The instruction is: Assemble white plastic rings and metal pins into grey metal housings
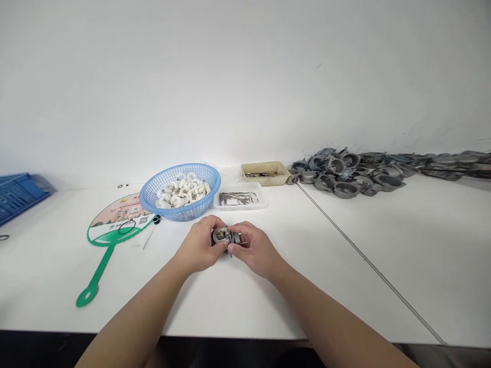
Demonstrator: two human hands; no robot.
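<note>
Between my two hands, above the front middle of the white table, is a small grey metal housing [232, 237] with a white ring and a brass-coloured bit inside it. My left hand [204, 244] grips its left side, fingers behind and thumb in front. On the right side my right hand [253, 248] is closed around it too, the thumb at the front edge. My fingers hide part of the housing. Just beyond my hands stand a blue basket [180, 215] of white ring-shaped parts [182, 190] and a clear shallow tray [241, 206] holding thin metal pins [238, 197].
A yellowish box [265, 181] with thin pieces sits by the wall. Grey metal housings [345, 174] are heaped at the back right. A green-handled fan [100, 271] and a black ring [126, 227] lie left; a blue crate [21, 197] is far left. A seam [360, 252] crosses the table.
</note>
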